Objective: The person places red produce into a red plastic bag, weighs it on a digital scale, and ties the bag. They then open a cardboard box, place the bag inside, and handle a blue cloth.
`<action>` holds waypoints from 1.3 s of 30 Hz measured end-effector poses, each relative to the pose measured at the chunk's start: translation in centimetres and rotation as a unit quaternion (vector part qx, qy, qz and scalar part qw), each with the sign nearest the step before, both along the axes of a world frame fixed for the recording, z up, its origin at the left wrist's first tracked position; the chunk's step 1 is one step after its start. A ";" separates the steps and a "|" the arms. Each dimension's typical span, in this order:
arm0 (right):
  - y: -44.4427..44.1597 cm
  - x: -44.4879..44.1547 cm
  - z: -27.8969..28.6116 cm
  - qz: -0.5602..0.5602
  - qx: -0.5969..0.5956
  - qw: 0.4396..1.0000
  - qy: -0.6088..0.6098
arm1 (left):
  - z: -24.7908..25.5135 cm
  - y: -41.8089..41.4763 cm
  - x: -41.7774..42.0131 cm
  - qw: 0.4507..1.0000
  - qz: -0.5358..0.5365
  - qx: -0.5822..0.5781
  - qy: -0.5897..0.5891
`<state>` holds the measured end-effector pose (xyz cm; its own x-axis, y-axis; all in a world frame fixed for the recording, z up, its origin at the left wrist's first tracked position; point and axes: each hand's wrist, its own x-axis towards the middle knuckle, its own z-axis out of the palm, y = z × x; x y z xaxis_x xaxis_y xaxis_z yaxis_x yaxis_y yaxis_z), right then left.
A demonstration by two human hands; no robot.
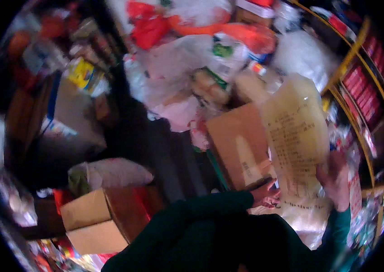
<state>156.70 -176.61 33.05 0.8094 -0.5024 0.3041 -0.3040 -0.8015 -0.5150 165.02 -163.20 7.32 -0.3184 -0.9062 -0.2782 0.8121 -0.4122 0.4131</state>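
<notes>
A large yellowish translucent plastic bag [297,136] with dark printing stands upright in front of me, to the right of a brown cardboard box [236,142]. My right hand [336,180] rests against the bag's right side; blur hides how its fingers lie, so I cannot tell whether it grips. My left hand [266,194] is at the bag's lower left edge, near the box's lower corner, with its fingers partly spread. Whether it pinches the plastic cannot be made out. Both sleeves are dark green.
White, pink and red plastic bags [192,57] are heaped beyond the box. An open cardboard box [90,210] stands at lower left, a larger carton [73,112] behind it. Yellow-edged shelves [351,57] with red packages rise at right. Dark floor [178,163] shows between the goods.
</notes>
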 end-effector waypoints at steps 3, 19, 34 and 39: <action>5.5 2.1 3.5 0.078 -0.069 0.994 0.029 | -4.4 3.2 4.1 0.913 0.181 -0.246 -0.272; 33.4 18.3 9.1 0.662 -0.238 0.710 -0.039 | 2.6 37.8 5.9 0.776 0.609 -0.071 -0.145; 70.7 29.1 6.3 0.827 -0.145 0.384 -0.384 | 7.9 57.2 6.6 0.292 0.943 -0.145 -0.074; 73.5 30.7 -4.2 0.874 -0.047 0.411 -0.256 | 3.1 62.8 5.4 0.250 0.967 0.042 -0.020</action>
